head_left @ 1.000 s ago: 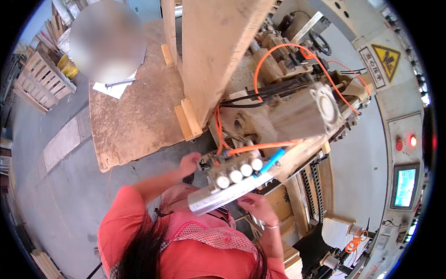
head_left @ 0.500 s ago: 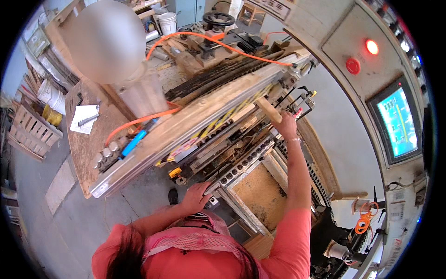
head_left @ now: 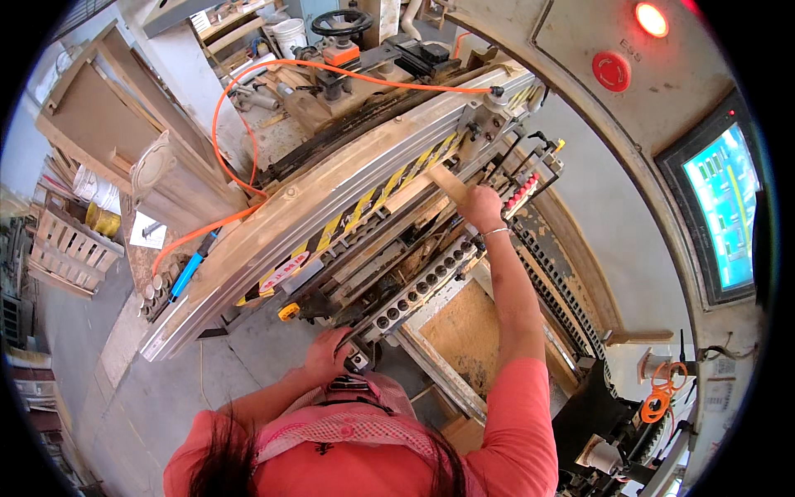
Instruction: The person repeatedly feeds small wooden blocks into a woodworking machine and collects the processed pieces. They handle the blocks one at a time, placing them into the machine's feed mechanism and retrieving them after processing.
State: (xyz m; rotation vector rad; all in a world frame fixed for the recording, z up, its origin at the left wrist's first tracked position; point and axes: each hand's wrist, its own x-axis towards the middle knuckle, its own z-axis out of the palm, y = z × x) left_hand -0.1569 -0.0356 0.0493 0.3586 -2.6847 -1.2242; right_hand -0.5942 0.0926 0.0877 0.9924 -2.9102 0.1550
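My right hand (head_left: 480, 209), arm reaching forward, is closed round one end of a short flat wooden piece (head_left: 447, 184). The piece points up and left, over the machine bed beside a yellow-and-black striped strip (head_left: 373, 203). Several red knobs (head_left: 520, 194) sit just right of this hand. My left hand (head_left: 329, 356) is low, close to my body, with its fingers curled on the near corner of the machine, by a small switch box (head_left: 358, 361). Part of those fingers is hidden.
A long metal-and-wood beam (head_left: 273, 217) crosses in front. Black round knobs (head_left: 422, 287) line a rail above a sawdust-filled tray (head_left: 464, 331). An orange hose (head_left: 364, 76) loops over the beam. At right are a lit screen (head_left: 722, 207) and a red stop button (head_left: 611, 72).
The view has shifted, so the machine appears further left. My right hand has moved slightly left, away from the red knobs, still holding the wooden piece. My left hand stays at the machine's corner.
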